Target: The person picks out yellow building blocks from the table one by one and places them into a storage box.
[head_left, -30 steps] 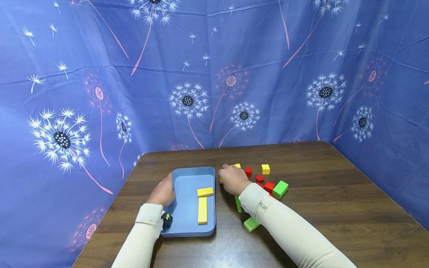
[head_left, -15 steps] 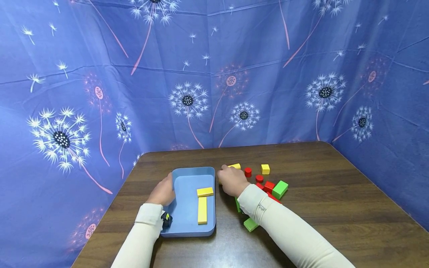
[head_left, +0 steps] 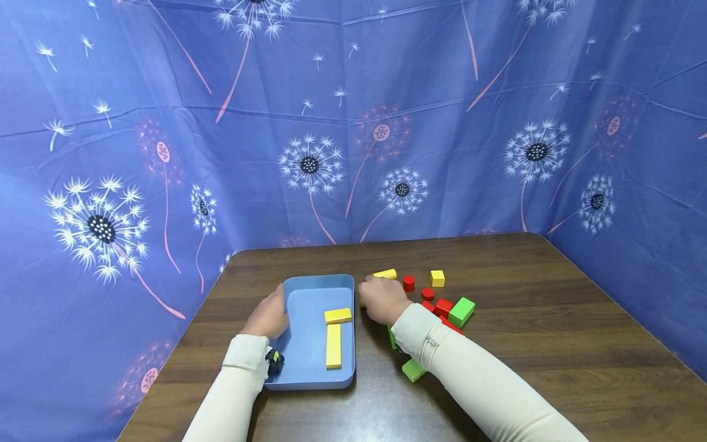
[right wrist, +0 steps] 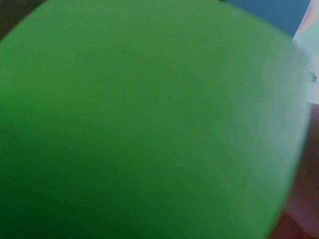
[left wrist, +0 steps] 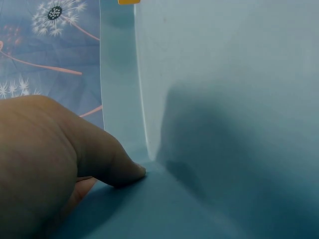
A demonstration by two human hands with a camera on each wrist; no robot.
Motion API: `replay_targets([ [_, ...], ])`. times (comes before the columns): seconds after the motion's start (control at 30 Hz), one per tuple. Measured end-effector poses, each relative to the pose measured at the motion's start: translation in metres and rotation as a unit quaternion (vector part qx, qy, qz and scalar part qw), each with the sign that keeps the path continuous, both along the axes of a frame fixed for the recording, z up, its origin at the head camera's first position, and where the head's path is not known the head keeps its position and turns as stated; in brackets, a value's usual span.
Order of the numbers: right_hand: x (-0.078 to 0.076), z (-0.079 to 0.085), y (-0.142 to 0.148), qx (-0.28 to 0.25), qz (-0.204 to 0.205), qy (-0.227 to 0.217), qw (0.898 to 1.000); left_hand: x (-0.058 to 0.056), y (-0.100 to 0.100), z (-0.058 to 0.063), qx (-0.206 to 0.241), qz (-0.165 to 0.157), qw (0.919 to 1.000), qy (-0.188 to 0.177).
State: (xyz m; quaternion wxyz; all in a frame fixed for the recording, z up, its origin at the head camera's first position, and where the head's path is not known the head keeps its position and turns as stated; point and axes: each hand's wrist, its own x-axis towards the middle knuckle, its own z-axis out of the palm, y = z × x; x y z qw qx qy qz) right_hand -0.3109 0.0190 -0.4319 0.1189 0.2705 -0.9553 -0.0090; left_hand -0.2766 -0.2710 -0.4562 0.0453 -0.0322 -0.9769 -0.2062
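My left hand grips the left wall of a blue plastic tray. In the left wrist view its thumb presses on the inside of that wall, with a finger showing on the outer side. Two yellow blocks, a short one and a long one, lie inside the tray. Just right of the tray, my right hand reaches down with curled fingers and pinches a yellow block, mostly hidden beneath it. Behind its knuckles lies a yellow cylinder. A green block, blurred, fills most of the right wrist view.
Red cylinders, a yellow cube, red blocks and a green block lie right of the right hand. Another green block sits under the forearm. The wooden table ends at a blue patterned curtain.
My right hand has shifted slightly left, and the yellow cylinder behind it has moved a little left, with more of it showing. The left hand and tray stay in place.
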Motion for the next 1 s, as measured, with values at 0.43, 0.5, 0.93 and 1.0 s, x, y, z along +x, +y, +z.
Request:
replay_targets([
  [0.43, 0.0058, 0.0034, 0.0011, -0.003, 0.002, -0.039, 0.999, 0.0010, 0.0013, 0.0020, -0.001, -0.010, 0.9999, 0.005],
  [0.5, 0.0060, 0.0023, -0.0001, -0.003, 0.008, -0.040, 0.999, 0.0025, -0.0009, 0.0012, 0.000, -0.007, 1.0000, 0.005],
  [0.93, 0.0041, 0.0038, -0.0004, -0.009, 0.028, -0.011, 1.000, 0.0005, -0.0034, -0.0031, -0.006, -0.008, 0.9999, 0.007],
  [1.0, 0.0051, 0.0067, -0.0001, -0.007, 0.029, -0.008, 1.000, 0.0001, -0.0026, -0.0033, -0.006, -0.009, 0.9999, 0.010],
])
